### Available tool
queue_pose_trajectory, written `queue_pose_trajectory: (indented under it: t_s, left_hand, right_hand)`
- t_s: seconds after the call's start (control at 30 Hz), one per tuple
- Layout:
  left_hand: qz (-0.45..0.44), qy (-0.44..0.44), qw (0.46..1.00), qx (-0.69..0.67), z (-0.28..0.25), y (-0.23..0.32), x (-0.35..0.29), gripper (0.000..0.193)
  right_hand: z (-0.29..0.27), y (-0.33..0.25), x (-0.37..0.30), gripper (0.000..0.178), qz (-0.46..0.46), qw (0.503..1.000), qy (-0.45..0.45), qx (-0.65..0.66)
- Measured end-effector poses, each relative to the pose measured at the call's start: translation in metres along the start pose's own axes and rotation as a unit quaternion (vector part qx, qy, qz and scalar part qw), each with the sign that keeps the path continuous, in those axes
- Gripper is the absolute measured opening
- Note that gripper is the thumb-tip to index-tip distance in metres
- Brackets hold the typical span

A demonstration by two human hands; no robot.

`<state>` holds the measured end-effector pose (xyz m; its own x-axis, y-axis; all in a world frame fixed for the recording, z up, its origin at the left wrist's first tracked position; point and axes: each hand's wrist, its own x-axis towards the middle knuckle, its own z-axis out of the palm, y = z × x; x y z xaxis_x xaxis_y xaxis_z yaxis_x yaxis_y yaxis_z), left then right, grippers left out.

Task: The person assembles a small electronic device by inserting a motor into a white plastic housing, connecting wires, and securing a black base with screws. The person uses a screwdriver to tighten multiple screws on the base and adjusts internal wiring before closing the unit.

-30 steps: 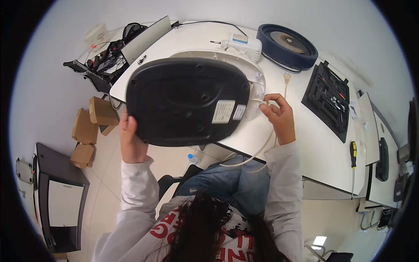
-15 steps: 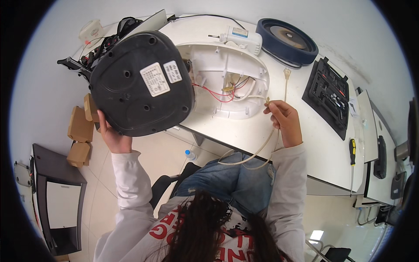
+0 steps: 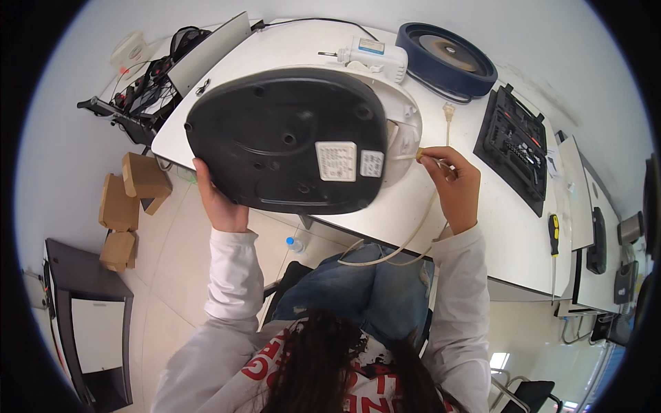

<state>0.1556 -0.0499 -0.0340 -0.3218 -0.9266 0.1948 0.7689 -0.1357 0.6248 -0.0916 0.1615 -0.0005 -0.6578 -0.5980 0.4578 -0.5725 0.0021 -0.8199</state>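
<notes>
My left hand (image 3: pixel 224 206) grips the near left edge of a black plastic base cover (image 3: pixel 275 168), oval, with round holes and two white labels. The cover hangs tilted over a white plastic housing (image 3: pixel 407 113), hiding most of it, inside and wires included. At the housing's right edge, my right hand (image 3: pixel 456 187) pinches a cream power cord (image 3: pixel 372 262) between thumb and forefinger, at a small thicker piece. Below that hand the cord loops over the table edge above my lap. Its plug (image 3: pixel 449 110) lies on the table farther back.
Behind the housing lie a white motor-like unit (image 3: pixel 375 60) and a round dark-blue part (image 3: pixel 447 58). To the right are an open black tool case (image 3: pixel 513 148) and a yellow-black screwdriver (image 3: pixel 554 237). Cardboard boxes (image 3: pixel 118 201) and a bottle (image 3: pixel 295 244) stand on the floor.
My left hand has swung the black cover rightward and turned it, over the housing, so the red wires are now hidden. My right hand still pinches the cord in nearly the same place.
</notes>
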Motion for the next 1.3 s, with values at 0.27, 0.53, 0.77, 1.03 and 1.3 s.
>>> queue_pose_trajectory:
  t_s: [0.27,0.53,0.77,1.03,1.3]
  left_hand:
    - [0.124,0.020,0.986,0.112,0.035,-0.030,0.002,0.043]
    - [0.248,0.036,0.909,0.333,0.030,-0.045,0.010,0.037]
    - [0.299,0.027,0.860,0.413,0.018,-0.057,0.025,0.039]
    - [0.268,0.050,0.874,0.402,0.025,-0.058,0.021,0.039]
    - [0.288,0.030,0.906,0.310,0.037,-0.062,0.020,0.032]
  right_hand:
    - [0.002,-0.006,0.000,0.009,0.024,1.000,0.004,0.015]
    - [0.006,-0.010,0.004,0.010,0.004,1.000,0.005,-0.021]
    - [0.007,-0.008,0.001,0.010,0.012,1.000,0.012,0.000]
    - [0.015,-0.022,-0.006,0.017,0.030,0.998,0.047,-0.021]
    - [0.009,-0.010,-0.017,0.030,-0.091,0.987,0.039,-0.123]
